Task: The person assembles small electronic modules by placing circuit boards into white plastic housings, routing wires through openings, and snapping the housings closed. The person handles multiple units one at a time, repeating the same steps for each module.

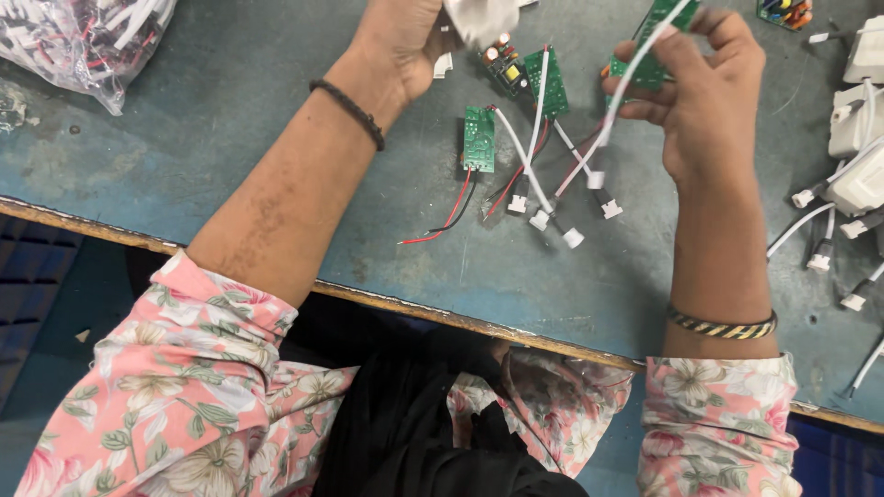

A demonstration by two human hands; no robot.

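The right hand's fingers [677,55] pinched a green circuit board [649,64] with a white lead above the worktop [230,156]; the left hand [405,46] closed on a white casing [483,18] (partly cropped). A tug could probably strain the lead's joint. A clear bag [83,37] held tangled wires.

The worktop [230,156] is a worn blue-grey surface with a scuffed front edge. Near its centre lie small green circuit boards [479,138] with red, black and white leads, the white leads ending in small white connectors [573,237]. A clear plastic bag [87,37] of wired parts lies at the far left corner. White plastic housings [856,120] with white cables lie along the right side.
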